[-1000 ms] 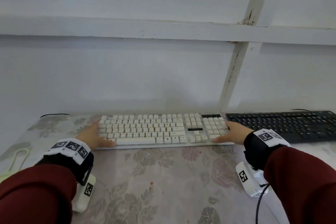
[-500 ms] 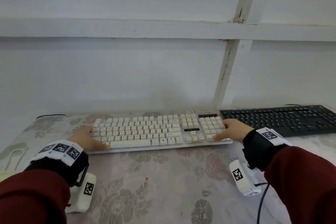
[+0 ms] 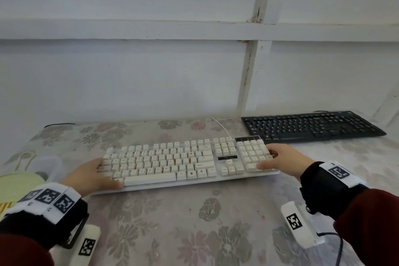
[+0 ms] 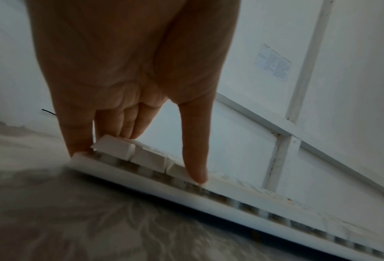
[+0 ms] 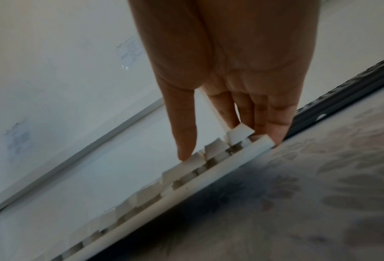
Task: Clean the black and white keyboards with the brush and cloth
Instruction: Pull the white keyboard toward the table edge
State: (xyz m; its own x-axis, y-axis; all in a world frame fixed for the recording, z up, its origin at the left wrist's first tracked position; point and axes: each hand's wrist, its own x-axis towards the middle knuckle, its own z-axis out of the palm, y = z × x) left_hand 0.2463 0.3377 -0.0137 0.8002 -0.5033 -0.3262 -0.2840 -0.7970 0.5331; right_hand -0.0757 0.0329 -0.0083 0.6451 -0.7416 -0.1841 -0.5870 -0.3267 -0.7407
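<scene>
A person is gripping the white keyboard (image 3: 183,162) at both ends, the left hand (image 3: 90,176) clamping its left edge and the right hand (image 3: 280,161) its right edge, each with a thumb on the front-row keys and fingers reaching over the end. In the wrist views the board's near edge is showing a dark shadow beneath it, so it appears to be riding slightly off the tabletop (image 3: 194,222), though that is a judgement. The black keyboard (image 3: 311,126) is lying farther back on the right, close behind the white one's right end. A pale green item (image 3: 15,183) is sitting at the far left; whether it is the cloth is unclear, and no brush is showing.

The risks from here: thumbs bearing on keycaps rather than frame could pop a key loose or let the board slip. The white cable (image 3: 220,126) trailing off the back could snag and jerk one end free. Swinging the right end backward could knock the black keyboard, and the floral covering could bunch under a dragged edge.
</scene>
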